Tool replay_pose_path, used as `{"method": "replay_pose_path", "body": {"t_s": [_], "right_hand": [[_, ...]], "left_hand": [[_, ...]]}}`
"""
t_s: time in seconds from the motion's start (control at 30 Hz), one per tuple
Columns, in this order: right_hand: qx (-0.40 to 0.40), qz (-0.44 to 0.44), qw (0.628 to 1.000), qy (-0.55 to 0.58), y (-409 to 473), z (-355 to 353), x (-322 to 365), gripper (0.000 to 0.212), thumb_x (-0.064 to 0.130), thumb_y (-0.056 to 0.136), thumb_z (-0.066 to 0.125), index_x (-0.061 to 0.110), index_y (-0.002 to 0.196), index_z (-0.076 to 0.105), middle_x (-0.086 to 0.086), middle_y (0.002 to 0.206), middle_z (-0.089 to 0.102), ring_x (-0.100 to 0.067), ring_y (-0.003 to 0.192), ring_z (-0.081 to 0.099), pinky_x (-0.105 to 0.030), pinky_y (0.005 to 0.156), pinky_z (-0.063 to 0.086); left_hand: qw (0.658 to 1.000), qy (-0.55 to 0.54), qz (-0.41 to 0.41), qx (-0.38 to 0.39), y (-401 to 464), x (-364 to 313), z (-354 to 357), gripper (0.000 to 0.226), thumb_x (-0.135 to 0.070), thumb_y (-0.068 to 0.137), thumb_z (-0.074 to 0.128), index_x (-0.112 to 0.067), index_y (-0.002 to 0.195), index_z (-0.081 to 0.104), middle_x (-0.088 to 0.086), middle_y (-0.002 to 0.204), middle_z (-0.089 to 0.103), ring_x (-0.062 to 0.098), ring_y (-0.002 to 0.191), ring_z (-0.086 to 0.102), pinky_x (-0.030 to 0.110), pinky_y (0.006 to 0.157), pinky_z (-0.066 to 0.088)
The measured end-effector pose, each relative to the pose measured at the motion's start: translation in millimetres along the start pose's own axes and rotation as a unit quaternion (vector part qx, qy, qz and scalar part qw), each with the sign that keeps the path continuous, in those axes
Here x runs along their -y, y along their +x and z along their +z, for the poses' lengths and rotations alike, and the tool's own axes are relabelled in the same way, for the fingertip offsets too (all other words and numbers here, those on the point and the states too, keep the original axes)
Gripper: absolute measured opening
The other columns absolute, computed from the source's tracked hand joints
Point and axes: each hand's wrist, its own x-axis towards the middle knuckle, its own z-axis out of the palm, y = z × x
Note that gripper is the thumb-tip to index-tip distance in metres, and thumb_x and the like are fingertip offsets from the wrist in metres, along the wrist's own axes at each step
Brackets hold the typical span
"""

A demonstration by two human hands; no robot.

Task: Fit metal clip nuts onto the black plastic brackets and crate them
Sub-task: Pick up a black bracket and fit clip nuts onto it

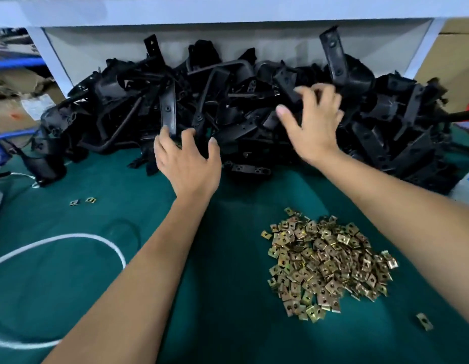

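Hand on tangled black brackets

Two bare forearms enter from the lower edge of the head view. Neither arm carries a sleeve, cuff, watch, band or glove along its visible length. The left hand is uncovered, with no ring showing on its fingers. The right hand is likewise uncovered; its thumbnail is short and unpainted. No markings or tattoos appear on either limb.
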Motion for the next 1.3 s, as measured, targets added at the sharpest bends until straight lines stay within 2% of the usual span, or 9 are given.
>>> {"method": "replay_pose_path", "body": {"t_s": [0.07,0.2,0.33,0.5,0.57,0.77,1.0,1.17,1.3], "right_hand": [[-0.08,0.056,0.994,-0.043,35,-8,-16,0.066,0.064,0.094,0.042,0.018,0.142,0.048,-0.018,0.146,0.039,-0.04,0.135,0.036,-0.055,0.106,0.035],[0.053,0.063,0.981,-0.177,92,-9,-44,0.086,0.079,0.09,0.042,0.032,0.16,0.024,-0.028,0.163,0.016,-0.046,0.151,0.016,-0.059,0.122,0.015],[0.189,0.025,0.955,-0.227,138,2,-46,0.091,0.091,0.074,0.035,0.057,0.156,0.015,-0.023,0.169,-0.001,-0.051,0.151,0.014,-0.064,0.12,0.011],[0.377,0.01,0.885,-0.274,189,-7,-59,0.138,0.113,0.019,0.038,0.074,0.146,0.003,-0.02,0.166,0.009,-0.052,0.146,0.028,-0.057,0.12,0.031],[0.39,0.003,0.881,-0.269,195,-4,-61,0.145,0.113,0.016,0.043,0.072,0.148,0.001,-0.02,0.166,0.012,-0.049,0.149,0.025,-0.056,0.119,0.032],[0.307,-0.045,0.922,-0.23,183,9,-63,0.092,0.093,0.057,0.067,0.058,0.137,0.041,-0.017,0.142,0.045,-0.042,0.132,0.047,-0.054,0.11,0.037],[0.283,-0.028,0.952,-0.111,141,-5,-48,0.053,0.087,0.075,0.058,0.06,0.12,0.056,-0.009,0.127,0.046,-0.039,0.132,0.043,-0.053,0.114,0.031],[0.307,-0.1,0.946,0.021,90,-3,-14,0.044,0.059,0.088,0.07,0.041,0.128,0.065,-0.009,0.116,0.055,-0.029,0.113,0.054,-0.04,0.105,0.043],[0.313,-0.092,0.94,0.096,48,4,12,0.049,0.067,0.084,0.07,0.048,0.128,0.061,-0.006,0.132,0.046,-0.028,0.133,0.046,-0.043,0.112,0.039]], "left_hand": [[0.995,0.034,0.089,0.001,21,-18,16,0.049,-0.05,0.098,0.052,-0.014,0.131,0.06,0.022,0.164,0.024,0.041,0.153,0.016,0.056,0.123,0.016],[0.971,0.024,0.233,0.042,65,-91,70,0.06,-0.057,0.097,0.047,-0.014,0.139,0.058,0.023,0.164,0.026,0.042,0.153,0.02,0.055,0.123,0.019],[0.971,0.016,0.177,0.159,113,-145,122,0.077,-0.073,0.093,0.043,-0.032,0.157,0.032,0.013,0.171,0.006,0.036,0.158,0.0,0.063,0.124,0.008],[0.932,0.095,0.17,0.305,161,-156,150,0.085,-0.095,0.074,0.039,-0.059,0.15,0.029,0.011,0.171,0.013,0.042,0.157,-0.008,0.072,0.117,0.001],[0.922,0.116,0.175,0.324,171,-157,151,0.081,-0.092,0.075,0.042,-0.056,0.147,0.033,0.013,0.171,0.013,0.044,0.156,-0.006,0.073,0.115,0.009],[0.921,0.205,0.173,0.282,140,-157,142,0.038,-0.058,0.091,0.055,-0.037,0.123,0.052,0.023,0.163,0.019,0.044,0.148,0.024,0.06,0.111,0.026],[0.903,0.24,0.211,0.286,115,-116,92,0.039,-0.034,0.094,0.061,-0.026,0.129,0.046,0.029,0.166,0.008,0.044,0.154,0.009,0.062,0.115,0.029],[0.902,0.24,0.228,0.278,97,-93,55,0.044,-0.04,0.098,0.058,-0.022,0.137,0.047,0.026,0.152,0.036,0.042,0.145,0.032,0.057,0.112,0.039],[0.901,0.274,0.238,0.237,82,-59,27,0.041,-0.034,0.098,0.059,-0.02,0.135,0.048,0.018,0.144,0.049,0.039,0.129,0.051,0.048,0.098,0.047]]}}
